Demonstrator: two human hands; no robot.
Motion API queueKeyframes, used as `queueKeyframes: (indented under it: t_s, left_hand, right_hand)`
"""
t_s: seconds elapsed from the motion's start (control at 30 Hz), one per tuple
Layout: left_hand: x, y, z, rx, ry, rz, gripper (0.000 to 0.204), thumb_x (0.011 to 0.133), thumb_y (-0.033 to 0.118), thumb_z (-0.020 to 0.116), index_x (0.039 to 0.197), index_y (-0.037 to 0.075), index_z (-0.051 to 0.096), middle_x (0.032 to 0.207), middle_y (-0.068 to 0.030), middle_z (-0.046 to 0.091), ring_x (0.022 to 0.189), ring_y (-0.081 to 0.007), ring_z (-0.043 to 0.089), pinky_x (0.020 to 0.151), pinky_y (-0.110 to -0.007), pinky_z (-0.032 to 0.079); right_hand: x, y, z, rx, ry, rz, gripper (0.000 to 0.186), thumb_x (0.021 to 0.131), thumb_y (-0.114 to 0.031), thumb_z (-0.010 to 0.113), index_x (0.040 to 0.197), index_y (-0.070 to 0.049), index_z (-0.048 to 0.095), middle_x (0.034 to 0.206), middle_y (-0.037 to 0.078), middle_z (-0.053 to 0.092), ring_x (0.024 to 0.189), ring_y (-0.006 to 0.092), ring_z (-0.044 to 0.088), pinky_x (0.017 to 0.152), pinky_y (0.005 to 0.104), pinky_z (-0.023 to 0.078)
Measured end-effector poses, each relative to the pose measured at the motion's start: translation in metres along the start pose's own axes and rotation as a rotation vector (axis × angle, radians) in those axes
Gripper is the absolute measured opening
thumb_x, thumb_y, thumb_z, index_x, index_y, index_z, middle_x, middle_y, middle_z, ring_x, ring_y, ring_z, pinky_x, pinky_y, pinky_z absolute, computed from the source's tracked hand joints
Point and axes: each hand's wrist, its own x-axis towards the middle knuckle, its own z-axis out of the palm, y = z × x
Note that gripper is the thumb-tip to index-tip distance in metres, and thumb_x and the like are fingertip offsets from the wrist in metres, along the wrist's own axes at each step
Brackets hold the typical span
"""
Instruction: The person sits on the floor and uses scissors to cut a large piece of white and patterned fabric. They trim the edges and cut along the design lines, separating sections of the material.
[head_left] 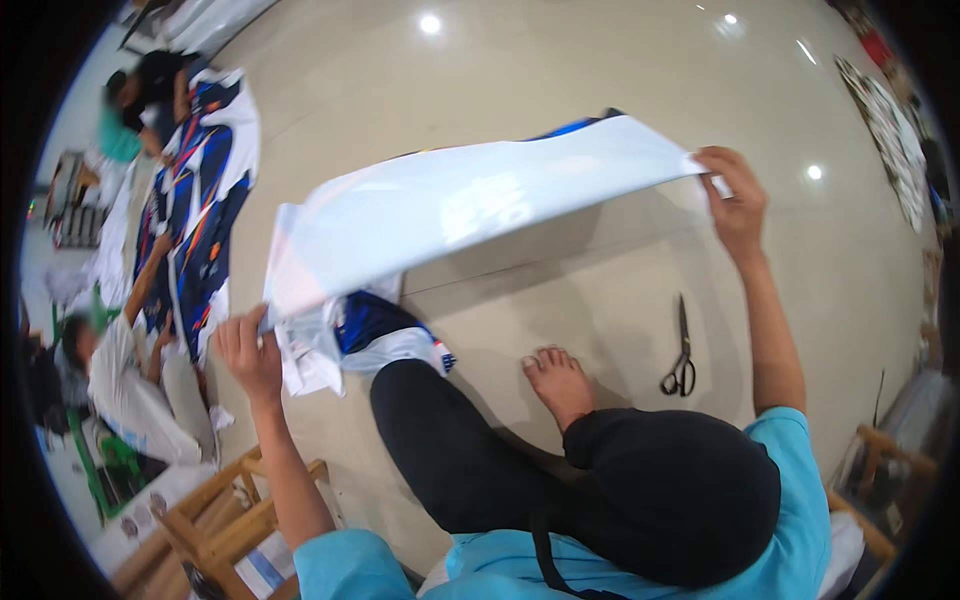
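Knee [680, 500]; cloth [400, 215] edges (2 hands [247, 355] [737, 210]); floor [840, 290]

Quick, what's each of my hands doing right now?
Left hand: closed, pinching the near left corner of the white fabric sheet.
Right hand: closed, pinching the sheet's right end.

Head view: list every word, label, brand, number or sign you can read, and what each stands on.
No text can be read with confidence.
White fabric between the left hand and right hand: pale marks near its middle, too washed out to read.
Blue and white fabric near the knee: small marks, too small.
Patterned fabric at far left: too small and blurred.
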Motion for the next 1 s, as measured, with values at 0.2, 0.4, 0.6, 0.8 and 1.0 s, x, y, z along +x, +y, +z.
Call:
queueKeyframes:
  t_s: [0.2,0.4,0.6,0.8,1.0]
  left_hand:
    - [-0.095,0.048,0.067,-0.143,-0.19,-0.135,0.041,0.076,-0.003,0.079,0.115,0.01,0.078,0.101,-0.0091,0.067,0.104,-0.0327,0.065,0.1,-0.047,0.048]
    - [-0.15,0.074,0.096,-0.325,-0.524,-0.238,0.026,0.082,0.005,0.078,0.108,0.01,0.076,0.107,-0.0108,0.069,0.111,-0.0357,0.065,0.103,-0.049,0.047]
    - [-0.113,0.085,0.118,-0.452,-0.483,-0.308,0.02,0.094,0.01,0.072,0.112,0.002,0.076,0.112,-0.0176,0.072,0.112,-0.041,0.066,0.099,-0.05,0.051]
    - [-0.017,0.148,0.209,-0.628,-0.47,-0.269,0.034,0.103,0.016,0.074,0.133,0.002,0.072,0.133,-0.0211,0.072,0.13,-0.0421,0.064,0.114,-0.049,0.049]
    - [0.035,0.18,0.276,-0.644,-0.432,-0.218,0.035,0.103,0.02,0.077,0.132,0.001,0.072,0.134,-0.0194,0.071,0.128,-0.0412,0.065,0.112,-0.049,0.051]
  right_hand:
    - [-0.115,0.037,0.012,-0.043,-0.198,0.194,0.022,0.098,-0.007,0.078,0.12,-0.005,0.083,0.133,0.015,0.076,0.121,0.0358,0.074,0.102,0.0433,0.06]
    - [-0.176,0.03,0.036,-0.115,-0.324,0.416,0.02,0.099,-0.012,0.077,0.117,-0.003,0.081,0.128,0.017,0.074,0.114,0.0391,0.073,0.098,0.047,0.06]
    - [-0.162,0.05,0.046,-0.228,-0.257,0.446,0.025,0.098,-0.013,0.076,0.121,-0.003,0.077,0.123,0.018,0.073,0.113,0.0411,0.071,0.097,0.0495,0.059]
    - [-0.093,0.133,0.07,-0.286,-0.156,0.62,0.037,0.095,-0.018,0.083,0.128,-0.002,0.075,0.124,0.016,0.075,0.117,0.0356,0.072,0.1,0.0461,0.059]
    - [-0.075,0.147,0.088,-0.172,-0.22,0.868,0.031,0.092,-0.019,0.087,0.119,-0.004,0.08,0.102,0.014,0.082,0.097,0.0311,0.079,0.089,0.0434,0.062]
